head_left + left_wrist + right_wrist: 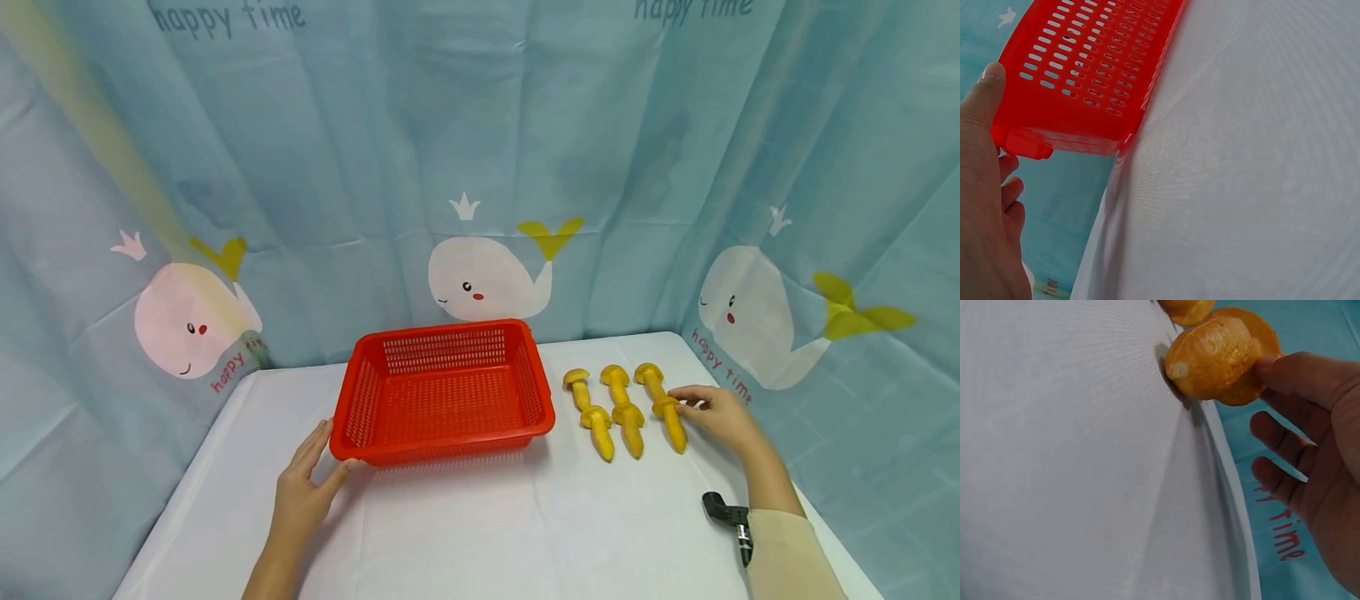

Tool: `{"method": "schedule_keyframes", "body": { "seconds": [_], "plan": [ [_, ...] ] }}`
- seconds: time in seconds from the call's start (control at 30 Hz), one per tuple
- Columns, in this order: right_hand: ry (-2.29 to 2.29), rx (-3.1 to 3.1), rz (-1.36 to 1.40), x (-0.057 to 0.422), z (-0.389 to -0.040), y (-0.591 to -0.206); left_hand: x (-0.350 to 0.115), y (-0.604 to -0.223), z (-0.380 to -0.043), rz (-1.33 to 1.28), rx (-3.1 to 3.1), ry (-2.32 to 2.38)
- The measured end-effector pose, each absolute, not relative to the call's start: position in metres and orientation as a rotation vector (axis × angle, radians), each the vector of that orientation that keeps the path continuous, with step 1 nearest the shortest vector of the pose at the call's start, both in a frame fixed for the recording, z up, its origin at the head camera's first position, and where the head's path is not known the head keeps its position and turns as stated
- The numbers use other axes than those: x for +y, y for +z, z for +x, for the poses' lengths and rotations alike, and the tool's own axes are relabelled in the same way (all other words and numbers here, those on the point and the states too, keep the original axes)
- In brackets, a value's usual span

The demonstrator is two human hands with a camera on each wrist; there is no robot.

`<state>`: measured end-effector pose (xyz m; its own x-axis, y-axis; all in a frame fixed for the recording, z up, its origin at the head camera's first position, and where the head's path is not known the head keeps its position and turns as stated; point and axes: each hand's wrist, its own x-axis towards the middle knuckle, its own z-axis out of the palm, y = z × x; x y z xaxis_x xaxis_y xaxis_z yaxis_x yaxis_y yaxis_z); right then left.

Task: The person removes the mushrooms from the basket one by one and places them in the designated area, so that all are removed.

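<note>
A red perforated plastic basket (442,445) sits upright on the white table. My left hand (300,492) holds its near left corner; in the left wrist view the thumb lies on the rim and the other fingers curl beneath it. To the basket's right, several yellow model mushrooms lie in three columns of two. At the rightmost column, my right hand (722,418) pinches the cap of the nearer mushroom (673,427) between thumb and forefinger. That mushroom (1210,359) appears end-on in the right wrist view, still close to the tablecloth.
A black device with a short stem (726,512) lies by the right forearm. The left column (600,433) and middle column (631,429) of mushrooms lie close together. A blue whale-print curtain (360,208) rises behind the table and along both sides.
</note>
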<state>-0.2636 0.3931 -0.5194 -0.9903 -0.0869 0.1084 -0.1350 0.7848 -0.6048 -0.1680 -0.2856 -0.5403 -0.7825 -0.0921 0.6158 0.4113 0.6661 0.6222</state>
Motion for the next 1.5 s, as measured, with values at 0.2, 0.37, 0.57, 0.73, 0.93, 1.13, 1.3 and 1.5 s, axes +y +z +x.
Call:
{"method": "schedule_keyframes", "body": {
  "seconds": [0.2,0.37,0.57,0.73,0.93,1.13,1.3,1.5],
  "plan": [
    [0.996,-2.89,0.176,0.3919,-0.2642,-0.52,-0.287,-0.5404,-0.1676,-0.232,-2.259,-1.038],
    [1.008,-2.885,0.212,0.392,-0.2666,-0.5216,-0.2877,-0.5399,-0.1664,-0.226,-2.257,-1.035],
    [0.996,-2.905,0.214,0.3934,-0.2695,-0.5242,-0.2871,-0.5381,-0.1657,-0.235,-2.253,-1.034],
    [1.041,-2.901,0.21,0.3943,-0.2709,-0.5246,-0.2869,-0.5356,-0.1663,-0.253,-2.236,-1.042],
    [1.043,-2.897,0.217,0.3959,-0.2702,-0.5265,-0.2879,-0.5407,-0.1685,-0.27,-2.219,-1.034],
    [1.031,-2.9,0.214,0.3974,-0.2661,-0.5263,-0.2866,-0.5429,-0.1689,-0.247,-2.242,-1.058],
    [1.053,-2.909,0.198,0.3971,-0.2656,-0.5251,-0.2854,-0.5412,-0.1685,-0.233,-2.251,-1.05],
    [1.066,-2.915,0.194,0.3976,-0.2657,-0.5272,-0.2854,-0.5406,-0.1666,-0.228,-2.263,-1.039]
  ]
}}
